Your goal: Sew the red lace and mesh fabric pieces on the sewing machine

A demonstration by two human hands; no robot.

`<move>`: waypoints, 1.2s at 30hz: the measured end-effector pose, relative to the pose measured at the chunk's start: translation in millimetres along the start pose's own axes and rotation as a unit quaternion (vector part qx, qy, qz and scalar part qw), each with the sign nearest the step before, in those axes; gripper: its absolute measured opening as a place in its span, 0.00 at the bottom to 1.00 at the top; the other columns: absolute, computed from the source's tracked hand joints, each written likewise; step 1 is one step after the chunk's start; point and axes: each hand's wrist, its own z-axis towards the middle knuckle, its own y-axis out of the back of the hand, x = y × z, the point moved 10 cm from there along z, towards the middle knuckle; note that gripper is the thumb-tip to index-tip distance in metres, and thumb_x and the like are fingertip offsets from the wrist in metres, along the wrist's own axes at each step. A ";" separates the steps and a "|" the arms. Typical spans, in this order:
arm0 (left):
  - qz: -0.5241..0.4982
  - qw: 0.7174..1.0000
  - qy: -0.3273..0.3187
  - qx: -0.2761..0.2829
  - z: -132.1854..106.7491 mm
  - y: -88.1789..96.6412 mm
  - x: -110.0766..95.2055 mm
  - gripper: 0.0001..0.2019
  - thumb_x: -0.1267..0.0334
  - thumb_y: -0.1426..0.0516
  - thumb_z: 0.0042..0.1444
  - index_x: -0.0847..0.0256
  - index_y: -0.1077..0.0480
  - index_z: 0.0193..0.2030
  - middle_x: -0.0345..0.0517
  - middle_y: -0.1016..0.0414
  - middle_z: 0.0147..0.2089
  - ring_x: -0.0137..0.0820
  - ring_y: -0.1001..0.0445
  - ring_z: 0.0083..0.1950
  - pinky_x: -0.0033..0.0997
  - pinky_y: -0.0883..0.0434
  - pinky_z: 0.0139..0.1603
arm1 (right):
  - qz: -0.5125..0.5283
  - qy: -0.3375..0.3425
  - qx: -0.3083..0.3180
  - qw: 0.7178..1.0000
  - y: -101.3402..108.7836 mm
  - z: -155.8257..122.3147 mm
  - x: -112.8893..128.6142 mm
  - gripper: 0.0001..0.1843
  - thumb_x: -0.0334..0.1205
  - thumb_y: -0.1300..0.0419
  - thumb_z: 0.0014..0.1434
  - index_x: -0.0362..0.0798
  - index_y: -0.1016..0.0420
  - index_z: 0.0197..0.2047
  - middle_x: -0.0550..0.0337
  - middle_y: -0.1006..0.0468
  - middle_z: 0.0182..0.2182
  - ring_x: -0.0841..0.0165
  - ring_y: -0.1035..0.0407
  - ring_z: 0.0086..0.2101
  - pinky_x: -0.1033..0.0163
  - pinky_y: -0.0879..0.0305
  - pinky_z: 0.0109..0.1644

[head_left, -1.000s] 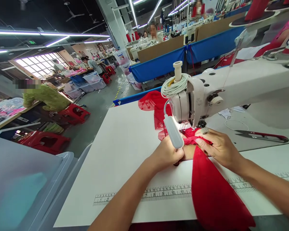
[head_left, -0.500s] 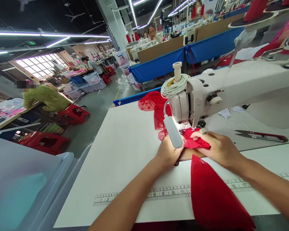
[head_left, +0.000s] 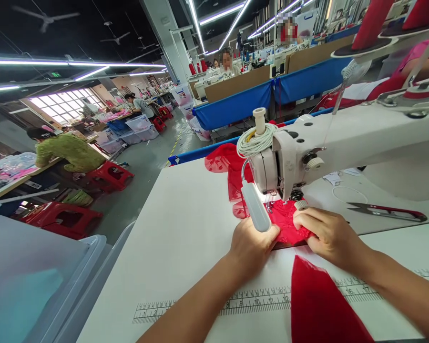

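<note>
Red lace fabric [head_left: 288,224] lies under the needle area of a white sewing machine [head_left: 289,157], on its bed. At the fabric's left edge, my left hand [head_left: 252,245] pinches it with the thumb on top; its other fingers are partly hidden, and a small grey lamp [head_left: 256,207] covers part of the hand. My right hand [head_left: 331,233] grips the bunched right side of the lace, fingers curled. Sheer red fabric [head_left: 238,178] extends behind the machine head. Closer to me, a separate-looking pointed red cloth piece [head_left: 320,302] hangs over the table's front edge.
Thread snips [head_left: 388,212] lie right of my right hand. A printed ruler [head_left: 257,301] runs along the white table [head_left: 186,228]. Red thread cones [head_left: 372,24] stand upper right. A translucent bin [head_left: 39,276] is at left. Other people sit at benches farther off.
The lace has come toward me and is spread flatter beside the needle. Both hands have shifted slightly nearer with it. The pointed red piece sits lower, and the view has tilted slightly upward.
</note>
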 end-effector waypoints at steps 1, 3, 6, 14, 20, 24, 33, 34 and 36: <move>0.013 1.000 -0.006 0.004 0.2 1.4 -3.5 0.12 0.70 0.49 0.64 0.60 0.29 0.31 0.40 0.34 0.24 0.29 0.35 0.27 0.27 0.38 0.27 | -0.004 0.006 0.005 1.000 -1.1 -0.8 1.0 0.18 0.19 0.55 0.43 0.50 0.35 0.31 0.59 0.25 0.31 0.68 0.31 0.29 0.65 0.37 0.31; 0.023 0.999 -0.018 0.019 0.6 4.9 -11.1 0.13 0.66 0.50 0.67 0.61 0.27 0.35 0.44 0.29 0.30 0.29 0.32 0.29 0.28 0.37 0.27 | -0.013 0.019 0.019 1.000 -4.0 -2.2 2.9 0.19 0.18 0.55 0.43 0.50 0.35 0.31 0.58 0.25 0.31 0.67 0.31 0.30 0.65 0.38 0.31; 0.020 0.998 -0.027 0.046 -0.7 10.9 -19.8 0.25 0.49 0.58 0.70 0.64 0.25 0.43 0.52 0.25 0.40 0.34 0.28 0.34 0.32 0.35 0.27 | -0.021 0.022 0.016 0.999 -3.4 -3.3 2.5 0.18 0.18 0.55 0.43 0.50 0.35 0.30 0.58 0.26 0.31 0.67 0.33 0.30 0.64 0.38 0.31; 0.047 0.999 0.003 0.022 -8.1 17.7 -17.9 0.43 0.39 0.73 0.66 0.63 0.24 0.52 0.59 0.23 0.41 0.39 0.27 0.35 0.39 0.33 0.35 | -0.031 0.039 0.040 0.998 -3.7 -0.7 5.2 0.17 0.19 0.53 0.43 0.50 0.36 0.28 0.61 0.32 0.25 0.68 0.37 0.27 0.64 0.45 0.28; 0.059 0.998 -0.003 -0.005 -6.8 19.1 -21.5 0.44 0.38 0.73 0.65 0.64 0.23 0.51 0.58 0.22 0.37 0.39 0.28 0.34 0.38 0.35 0.35 | -0.048 -0.002 0.013 0.999 -6.4 -6.1 -2.1 0.15 0.19 0.54 0.43 0.51 0.40 0.26 0.63 0.37 0.24 0.67 0.45 0.25 0.62 0.52 0.26; 0.059 0.998 -0.005 0.004 -7.4 17.7 -22.0 0.44 0.39 0.73 0.66 0.65 0.24 0.51 0.58 0.22 0.38 0.40 0.27 0.36 0.39 0.35 0.37 | -0.057 -0.009 0.010 0.998 -6.7 -6.3 -3.8 0.15 0.19 0.54 0.43 0.51 0.41 0.26 0.63 0.37 0.24 0.68 0.45 0.24 0.62 0.53 0.26; 0.062 0.998 -0.004 0.019 -7.0 15.8 -12.9 0.40 0.38 0.68 0.67 0.64 0.25 0.54 0.59 0.22 0.44 0.41 0.26 0.38 0.39 0.35 0.39 | -0.082 0.024 0.011 0.996 0.3 2.9 4.1 0.15 0.19 0.53 0.42 0.50 0.41 0.25 0.63 0.37 0.22 0.69 0.44 0.23 0.63 0.51 0.23; 0.063 0.998 -0.004 0.024 -7.0 14.4 -11.4 0.39 0.38 0.67 0.67 0.64 0.25 0.54 0.59 0.22 0.43 0.41 0.26 0.39 0.40 0.34 0.40 | -0.082 0.024 0.012 0.996 -0.2 3.2 4.3 0.15 0.19 0.53 0.43 0.50 0.40 0.25 0.63 0.37 0.22 0.69 0.43 0.23 0.64 0.50 0.23; 0.066 0.997 -0.006 0.032 -7.1 12.5 -8.6 0.38 0.37 0.65 0.66 0.64 0.25 0.55 0.58 0.22 0.43 0.42 0.26 0.41 0.41 0.34 0.43 | -0.079 0.024 0.016 0.996 -1.7 3.4 4.4 0.15 0.19 0.53 0.43 0.50 0.39 0.26 0.63 0.36 0.22 0.69 0.42 0.23 0.64 0.49 0.24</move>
